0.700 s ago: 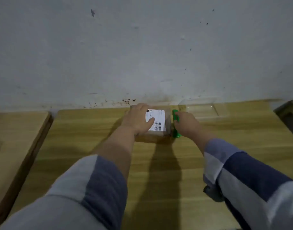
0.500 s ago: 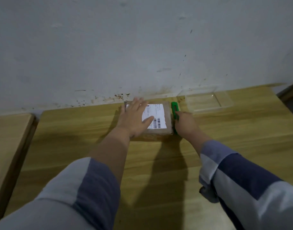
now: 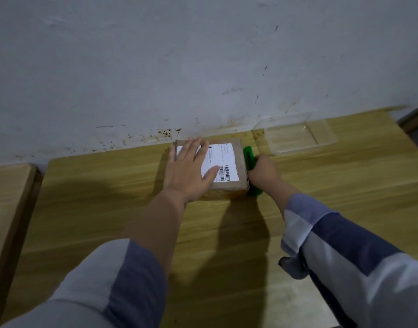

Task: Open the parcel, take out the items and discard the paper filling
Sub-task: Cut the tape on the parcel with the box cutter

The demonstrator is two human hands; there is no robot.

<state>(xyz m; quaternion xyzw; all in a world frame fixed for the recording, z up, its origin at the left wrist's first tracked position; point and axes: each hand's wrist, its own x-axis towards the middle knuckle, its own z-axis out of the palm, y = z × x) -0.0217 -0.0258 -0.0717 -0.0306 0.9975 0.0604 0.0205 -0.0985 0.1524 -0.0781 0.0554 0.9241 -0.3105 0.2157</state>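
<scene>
A small brown cardboard parcel (image 3: 236,162) with a white shipping label lies closed on the wooden table (image 3: 108,197), near the wall. My left hand (image 3: 189,171) rests flat on its top, fingers spread, covering the label's left part. My right hand (image 3: 263,171) is closed around a green utility knife (image 3: 249,157), which lies along the parcel's right side. The blade is hidden between hand and box.
A clear plastic tray (image 3: 295,136) sits on the table to the right of the parcel, against the wall (image 3: 203,67). A second wooden surface (image 3: 6,209) adjoins on the left, separated by a gap. Another edge shows at far right.
My left hand has flattened and spread over the parcel top. My right hand with the green knife has slid toward me along the parcel's right side. The view has tilted down slightly.
</scene>
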